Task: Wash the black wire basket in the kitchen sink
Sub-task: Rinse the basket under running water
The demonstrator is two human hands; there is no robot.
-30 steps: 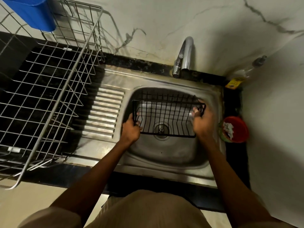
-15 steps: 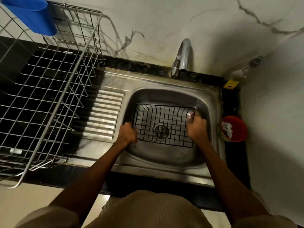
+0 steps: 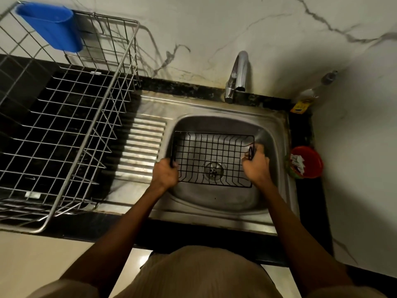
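The black wire basket (image 3: 214, 147) lies flat and low inside the steel sink (image 3: 277, 134), over the drain (image 3: 213, 170). My left hand (image 3: 165, 174) grips its left rim near the front corner. At the right end, my right hand (image 3: 255, 163) is closed around the rim. The chrome tap (image 3: 238, 74) stands behind the basin; no water is visible running from it.
A large steel dish rack (image 3: 71, 125) with a blue plastic cup holder (image 3: 51, 26) fills the black counter on the left, beside the ribbed drainboard (image 3: 144, 145). A red tub (image 3: 306, 162) sits right of the sink. A clear bottle (image 3: 313, 91) stands in the back right corner.
The basket has gone from tilted up on its edge to lying flat, lower in the basin. Both hands kept their grip and came down with it.
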